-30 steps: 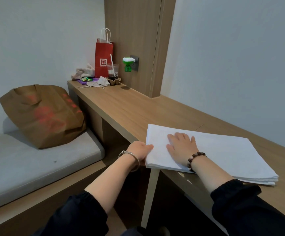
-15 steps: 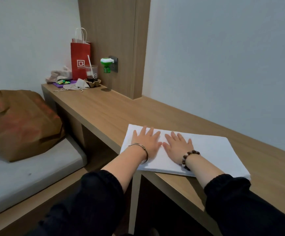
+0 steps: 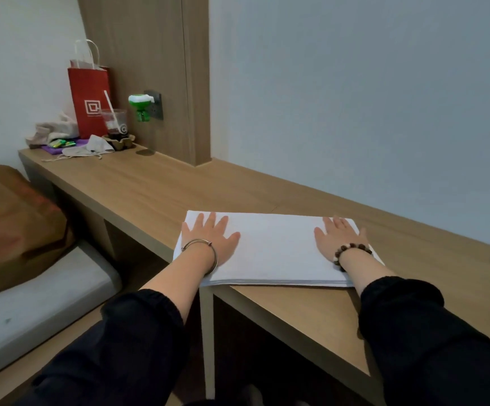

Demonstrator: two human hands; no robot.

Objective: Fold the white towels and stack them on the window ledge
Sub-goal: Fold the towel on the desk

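Head view: your left hand (image 3: 211,238), right hand (image 3: 340,240) press flat on folded white towel (image 3: 276,247); corner overhangs ledge (image 3: 138,189), sideways push could drop it.

One wide-angle view from the person's head looks forward and down, close over the tabletop (image 3: 155,194), with the left hand (image 3: 212,240) and right hand (image 3: 341,239) mid-frame.

A long wooden ledge (image 3: 150,194) runs along a pale wall (image 3: 355,98). Its far left end is crowded with a red paper bag (image 3: 89,104), a cup with a straw (image 3: 114,124) and crumpled cloths (image 3: 53,131). A wood column (image 3: 161,68) rises from the back edge beside them. Folded white towels (image 3: 273,247) lie at the front edge; bare wood lies open on either side.
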